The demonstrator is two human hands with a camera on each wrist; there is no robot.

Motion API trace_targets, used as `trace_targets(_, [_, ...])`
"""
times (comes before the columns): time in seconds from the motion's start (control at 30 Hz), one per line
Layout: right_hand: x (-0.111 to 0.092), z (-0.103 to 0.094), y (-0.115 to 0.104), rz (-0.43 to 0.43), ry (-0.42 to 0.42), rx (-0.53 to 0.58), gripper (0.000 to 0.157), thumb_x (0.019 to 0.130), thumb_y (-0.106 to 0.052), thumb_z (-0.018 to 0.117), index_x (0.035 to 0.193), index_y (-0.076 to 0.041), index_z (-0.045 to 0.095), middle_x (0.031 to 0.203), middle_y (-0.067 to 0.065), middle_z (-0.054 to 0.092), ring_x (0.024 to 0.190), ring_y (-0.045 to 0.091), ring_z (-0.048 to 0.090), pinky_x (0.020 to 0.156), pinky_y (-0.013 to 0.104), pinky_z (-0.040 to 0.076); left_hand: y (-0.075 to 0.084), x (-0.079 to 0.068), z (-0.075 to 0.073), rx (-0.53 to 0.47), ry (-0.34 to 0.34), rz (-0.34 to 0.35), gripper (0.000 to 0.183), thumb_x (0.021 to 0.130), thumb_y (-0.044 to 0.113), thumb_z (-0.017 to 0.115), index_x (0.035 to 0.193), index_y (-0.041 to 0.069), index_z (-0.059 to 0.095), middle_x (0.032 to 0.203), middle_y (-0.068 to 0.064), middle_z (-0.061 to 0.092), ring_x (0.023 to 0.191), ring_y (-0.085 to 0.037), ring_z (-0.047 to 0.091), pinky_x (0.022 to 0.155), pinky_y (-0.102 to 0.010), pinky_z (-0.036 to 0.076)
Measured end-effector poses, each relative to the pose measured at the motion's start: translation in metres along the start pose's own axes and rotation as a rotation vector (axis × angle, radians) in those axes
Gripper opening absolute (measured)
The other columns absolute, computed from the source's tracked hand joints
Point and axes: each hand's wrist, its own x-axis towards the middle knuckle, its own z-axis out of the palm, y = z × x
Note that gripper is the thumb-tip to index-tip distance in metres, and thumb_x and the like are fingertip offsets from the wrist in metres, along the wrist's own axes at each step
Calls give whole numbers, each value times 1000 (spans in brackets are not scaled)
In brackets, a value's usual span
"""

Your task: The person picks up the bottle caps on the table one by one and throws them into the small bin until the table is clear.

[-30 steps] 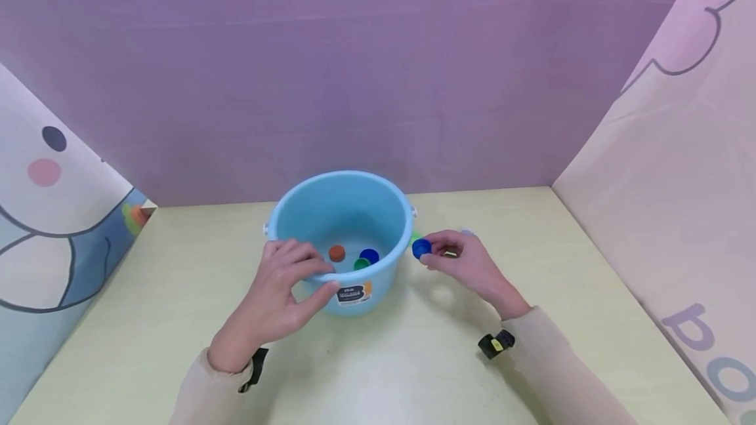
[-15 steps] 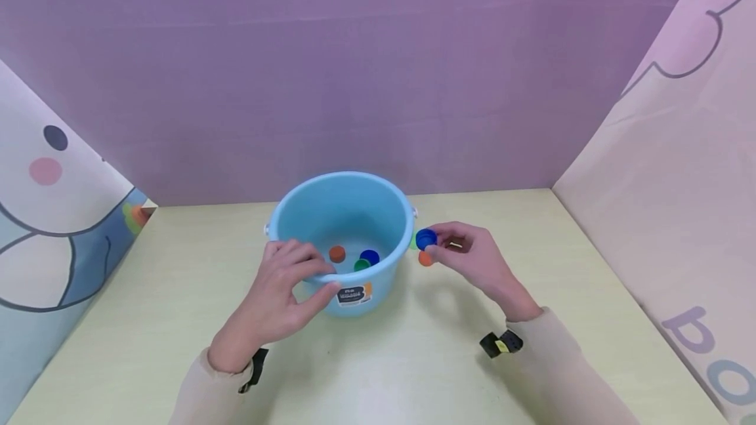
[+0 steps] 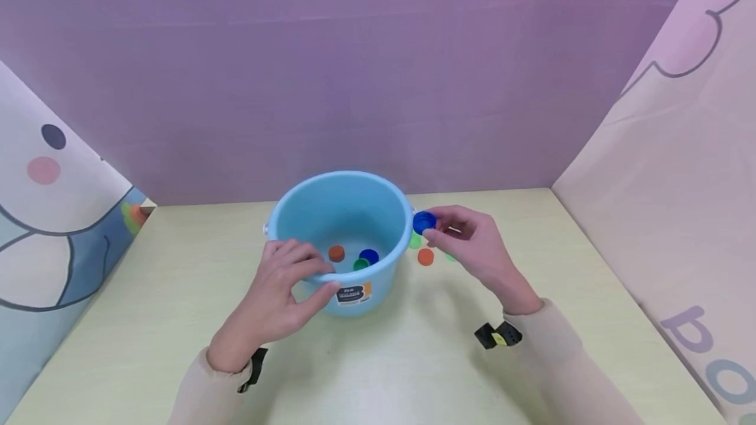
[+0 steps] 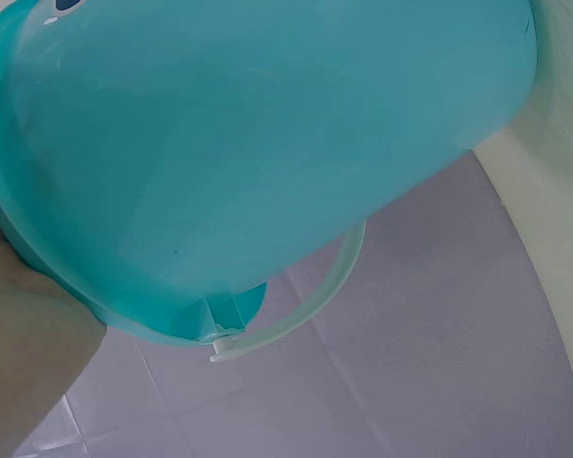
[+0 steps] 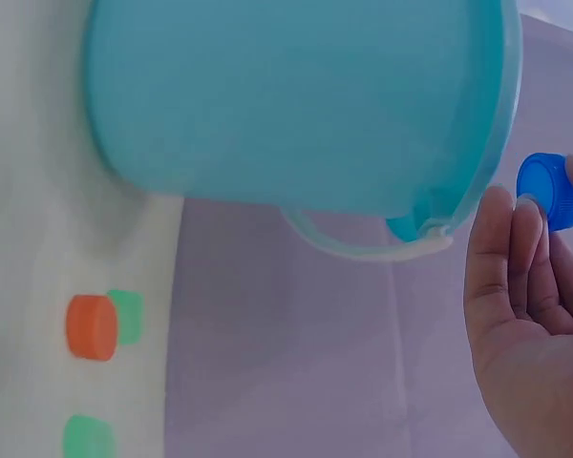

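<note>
A light blue bucket (image 3: 348,182) stands upright on the table, with an orange cap (image 3: 336,253), a green cap (image 3: 361,264) and a blue cap (image 3: 370,256) on its floor. My left hand (image 3: 274,297) grips the bucket's near rim, fingers over the edge and thumb outside. Beside the right rim, my right hand (image 3: 472,241) pinches a blue bottle cap (image 3: 424,222) between thumb and fingertips. The right wrist view has this blue cap (image 5: 550,191) raised to about the height of the bucket's rim (image 5: 501,114).
On the table right of the bucket lie an orange cap (image 3: 425,256) and light green caps (image 3: 416,241), partly under my right hand. The bucket's pale handle (image 5: 363,250) hangs at its far side. A purple cloth wall (image 3: 378,71) rises behind the table (image 3: 366,372).
My right hand has lifted the blue cap upward from the table toward the bucket's right rim, uncovering the orange cap below. The left hand keeps its hold on the rim.
</note>
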Motion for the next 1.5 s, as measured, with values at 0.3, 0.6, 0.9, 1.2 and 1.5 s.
trace_targets(0.3, [8, 7, -18, -19, 12, -1, 33, 93, -7, 75, 124, 0, 69, 96, 12, 64, 84, 25, 67, 80, 31, 59, 0, -1, 0, -5, 1, 3, 30, 100, 46, 62, 91, 21, 75, 95, 9, 67, 94, -16, 57, 88, -47, 31])
trace_targets(0.6, [19, 16, -31, -3, 3, -31, 35, 92, -8, 75, 125, 0, 68, 98, 13, 64, 91, 28, 65, 86, 31, 57, 0, 0, 0, -8, -5, -3, 29, 100, 46, 62, 91, 21, 75, 96, 9, 67, 95, -17, 57, 88, -47, 31])
trace_targets(0.9, [28, 27, -36, -25, 3, -10, 35, 91, -6, 75, 125, 2, 68, 97, 14, 65, 93, 28, 65, 86, 33, 57, -1, -2, 1, -6, -12, -18, 28, 99, 45, 63, 91, 21, 75, 96, 9, 67, 96, -19, 56, 87, -48, 31])
trace_targets(1.2, [36, 37, -35, -67, 8, 27, 35, 90, -6, 74, 124, 4, 68, 96, 14, 66, 93, 27, 66, 88, 36, 57, 0, -1, 0, -3, -11, -12, 30, 99, 46, 62, 92, 20, 75, 94, 8, 66, 95, -18, 56, 87, -48, 31])
trace_targets(1.5, [40, 42, -35, -55, 14, 24, 36, 91, -9, 74, 125, 2, 68, 98, 13, 66, 95, 27, 67, 90, 39, 56, 0, -1, 0, -5, -18, -18, 30, 99, 46, 62, 92, 21, 75, 95, 9, 66, 95, -17, 55, 86, -47, 31])
